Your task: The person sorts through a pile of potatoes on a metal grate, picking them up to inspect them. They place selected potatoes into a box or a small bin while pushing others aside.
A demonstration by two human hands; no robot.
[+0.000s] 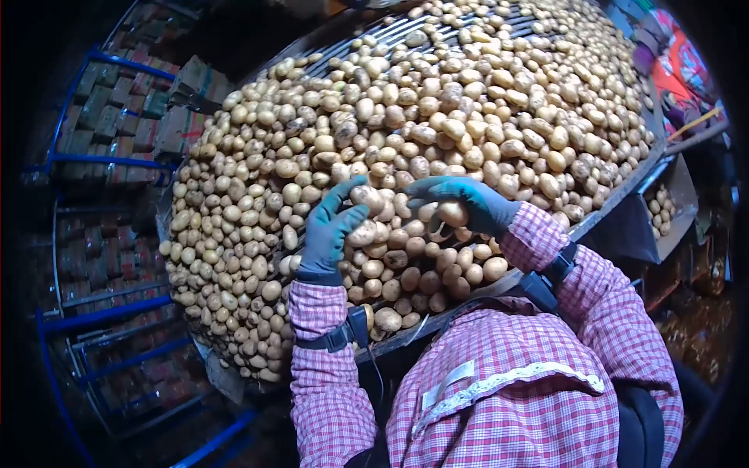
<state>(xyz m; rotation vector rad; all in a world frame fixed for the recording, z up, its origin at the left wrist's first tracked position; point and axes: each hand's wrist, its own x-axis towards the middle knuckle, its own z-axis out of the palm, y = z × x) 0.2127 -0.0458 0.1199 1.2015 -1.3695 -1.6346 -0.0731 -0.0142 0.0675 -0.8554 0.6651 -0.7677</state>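
Observation:
A wide heap of pale brown potatoes (421, 125) fills a metal-edged sorting table. Both hands wear grey-green gloves. Over the near part of the heap, my left hand (331, 226) has its fingers curved around the left side of two potatoes (365, 201), thumb and fingers apart. To the right, my right hand (464, 204) reaches in from the side with bent fingers closed around a potato (452, 214). Its fingertips point left, towards the left hand. More potatoes lie directly below both hands.
Stacked cartons (117, 109) stand at the left behind blue metal rails (109, 160). The table's metal edge (616, 195) runs along the near right side. Beyond it is a box with potatoes (660, 210). A person in bright clothing (683, 66) is at the upper right.

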